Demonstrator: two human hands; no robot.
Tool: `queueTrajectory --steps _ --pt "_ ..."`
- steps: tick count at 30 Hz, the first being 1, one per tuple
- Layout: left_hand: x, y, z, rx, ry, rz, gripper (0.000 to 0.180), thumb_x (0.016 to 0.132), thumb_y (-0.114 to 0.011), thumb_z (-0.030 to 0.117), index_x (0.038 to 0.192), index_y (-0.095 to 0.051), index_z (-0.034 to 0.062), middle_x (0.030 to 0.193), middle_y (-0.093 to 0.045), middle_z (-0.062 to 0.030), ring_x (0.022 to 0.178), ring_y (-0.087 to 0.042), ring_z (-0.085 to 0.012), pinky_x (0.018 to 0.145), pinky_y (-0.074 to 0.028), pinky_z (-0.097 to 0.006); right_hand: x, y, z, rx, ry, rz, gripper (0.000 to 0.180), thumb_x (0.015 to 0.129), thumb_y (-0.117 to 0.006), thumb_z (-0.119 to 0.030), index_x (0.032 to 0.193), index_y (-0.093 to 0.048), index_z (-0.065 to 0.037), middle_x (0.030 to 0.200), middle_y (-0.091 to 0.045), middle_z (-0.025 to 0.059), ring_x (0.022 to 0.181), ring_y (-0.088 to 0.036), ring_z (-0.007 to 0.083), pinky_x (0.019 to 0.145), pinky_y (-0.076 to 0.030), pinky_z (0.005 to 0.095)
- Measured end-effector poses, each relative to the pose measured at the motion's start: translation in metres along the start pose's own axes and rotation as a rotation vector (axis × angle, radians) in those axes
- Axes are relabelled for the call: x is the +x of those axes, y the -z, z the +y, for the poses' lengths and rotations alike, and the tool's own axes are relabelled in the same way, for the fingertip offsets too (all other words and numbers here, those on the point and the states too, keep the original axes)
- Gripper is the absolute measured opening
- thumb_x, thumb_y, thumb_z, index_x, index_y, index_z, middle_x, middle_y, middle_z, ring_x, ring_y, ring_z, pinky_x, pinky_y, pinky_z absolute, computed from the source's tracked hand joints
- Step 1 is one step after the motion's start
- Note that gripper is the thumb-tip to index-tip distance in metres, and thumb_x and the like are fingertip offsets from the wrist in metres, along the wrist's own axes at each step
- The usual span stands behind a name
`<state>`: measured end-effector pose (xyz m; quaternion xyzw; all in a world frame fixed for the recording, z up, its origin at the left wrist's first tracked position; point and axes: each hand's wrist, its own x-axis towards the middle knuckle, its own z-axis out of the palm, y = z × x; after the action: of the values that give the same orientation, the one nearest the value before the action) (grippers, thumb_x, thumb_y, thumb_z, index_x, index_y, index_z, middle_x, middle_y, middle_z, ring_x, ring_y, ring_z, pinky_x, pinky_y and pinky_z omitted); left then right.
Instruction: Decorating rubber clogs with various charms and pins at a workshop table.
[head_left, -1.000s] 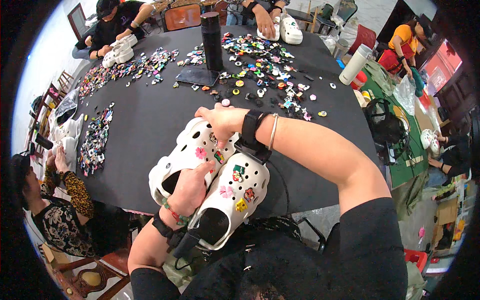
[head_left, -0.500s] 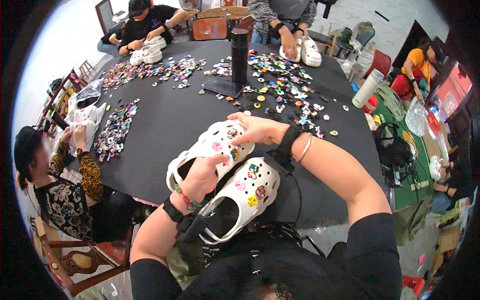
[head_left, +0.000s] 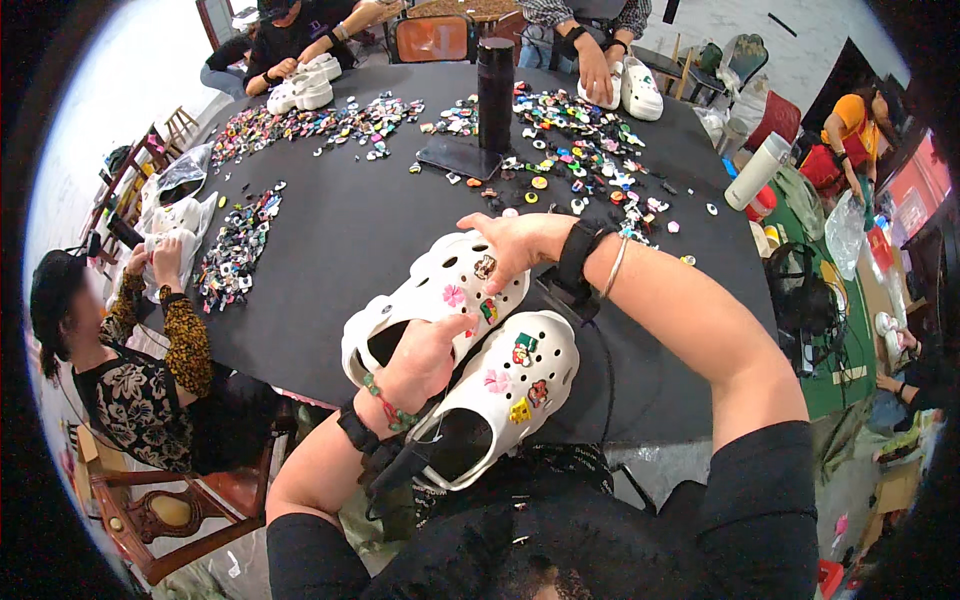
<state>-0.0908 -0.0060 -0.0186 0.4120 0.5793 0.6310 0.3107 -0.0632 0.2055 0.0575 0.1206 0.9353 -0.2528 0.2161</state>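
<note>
Two white clogs lie side by side at the near edge of the dark table, decorated with small charms. The farther white clog (head_left: pixel 405 285) carries a pink flower charm (head_left: pixel 454 295) and several others. My left hand (head_left: pixel 425 355) grips it at the opening, thumb on top and the other fingers hidden inside. Around its toe curls my right hand (head_left: pixel 520 248), with fingertips by the charms. The nearer white clog (head_left: pixel 535 360) bears a pink flower, a yellow charm (head_left: pixel 520 410) and others; no hand holds it, though my left wrist is close to its heel.
Loose charms (head_left: pixel 240 245) lie in heaps across the table (head_left: pixel 330 210). A black cylinder (head_left: pixel 495 95) stands near a dark phone (head_left: pixel 458 158). Other people work on white clogs around the table. A pale bottle (head_left: pixel 757 170) stands at the right.
The whole view has shifted slightly, so the clogs and my hands appear farther right. Both hands keep their hold on the farther clog; my right fingers have moved slightly over its toe.
</note>
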Motion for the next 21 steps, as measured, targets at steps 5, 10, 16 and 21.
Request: queueTrajectory --steps 5,10,16,21 --pt "0.004 -0.011 0.007 -0.519 0.289 0.132 0.036 0.081 -0.058 -0.008 0.116 -0.063 0.0001 0.116 -0.066 -0.0126 0.106 -0.063 -0.0263 0.093 -0.048 -0.035 0.004 -0.01 0.014 0.083 0.155 0.033 0.101 0.063 -0.086 -0.011 0.146 -0.03 -0.008 0.127 -0.055 0.0244 0.12 -0.053 0.036 0.103 -0.045 0.0406" --pt "0.008 -0.008 0.013 -0.506 0.342 0.153 0.047 0.08 -0.058 -0.009 0.127 -0.054 -0.0022 0.123 -0.062 -0.0127 0.109 -0.062 -0.025 0.096 -0.048 -0.039 0.009 -0.026 0.016 0.058 0.181 0.158 0.1 0.062 -0.086 -0.012 0.145 -0.031 -0.009 0.126 -0.055 0.025 0.119 -0.054 0.0375 0.101 -0.045 0.0414" --pt "0.014 -0.009 0.014 -0.614 0.426 0.228 0.046 0.082 -0.057 -0.009 0.127 -0.052 -0.0044 0.124 -0.061 -0.0162 0.109 -0.063 -0.0287 0.095 -0.051 -0.04 0.007 -0.029 0.025 0.204 0.174 0.2 0.102 0.062 -0.087 -0.011 0.147 -0.029 -0.01 0.126 -0.058 0.0225 0.117 -0.057 0.0336 0.102 -0.045 0.0391" --pt "0.018 -0.005 0.013 -0.632 0.378 0.138 0.05 0.082 -0.054 -0.01 0.131 -0.049 -0.0026 0.128 -0.059 -0.0152 0.113 -0.062 -0.0286 0.098 -0.05 -0.042 0.001 -0.012 0.01 0.163 0.067 0.095 0.104 0.066 -0.087 -0.01 0.149 -0.025 -0.01 0.13 -0.056 0.0223 0.119 -0.056 0.0315 0.1 -0.048 0.0387"
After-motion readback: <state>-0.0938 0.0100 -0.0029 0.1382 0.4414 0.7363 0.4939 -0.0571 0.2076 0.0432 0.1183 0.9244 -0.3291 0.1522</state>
